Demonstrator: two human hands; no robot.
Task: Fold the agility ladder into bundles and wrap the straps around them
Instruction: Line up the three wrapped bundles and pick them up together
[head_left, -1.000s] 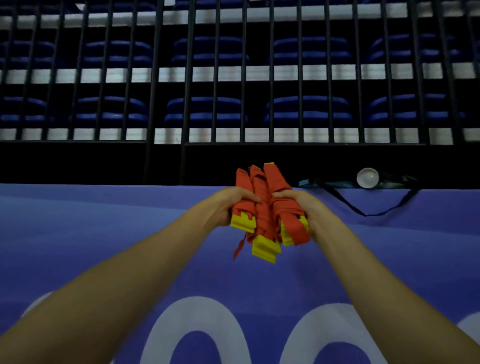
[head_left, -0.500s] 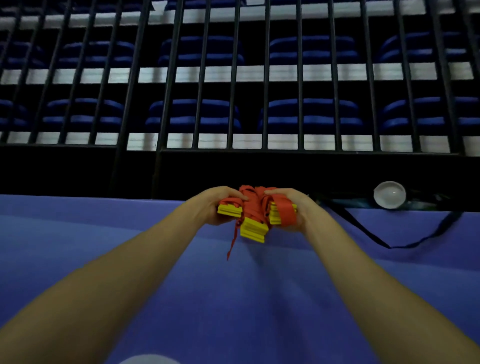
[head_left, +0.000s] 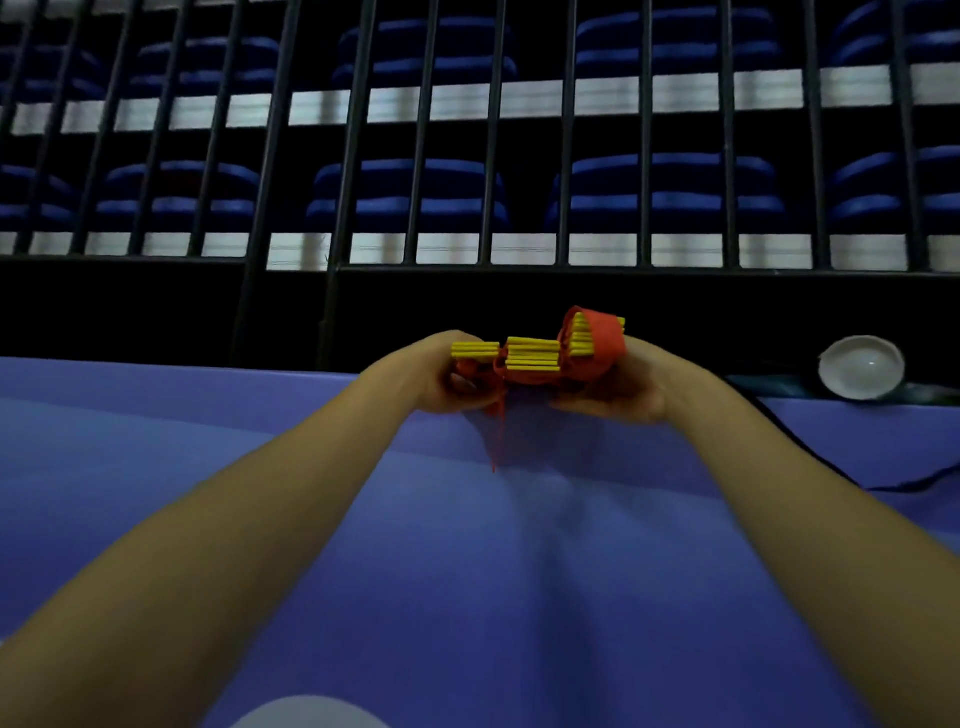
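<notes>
Two forearms reach across open blue mat (head_left: 467, 571), which gives free room on the near side. Loose strap tail (head_left: 497, 436) hangs toward it. Left hand (head_left: 431, 382) and right hand (head_left: 618, 387), fingers curled, grip the folded agility ladder (head_left: 532, 356); a red strap (head_left: 597, 338) loops its right bundle. Judged step: wrapping, nearly finished. Next: wind in the tail. Beyond, close: mat edge, black cord (head_left: 914, 483), white dome (head_left: 860, 366), black railing (head_left: 519, 268).

ladder bundles (head_left: 534, 356) over mat (head_left: 467, 571), railing (head_left: 423, 156) behind, bowl (head_left: 860, 367) at right

Yellow rungs (head_left: 532, 354), perhaps orange-red straps (head_left: 602, 340)
</notes>
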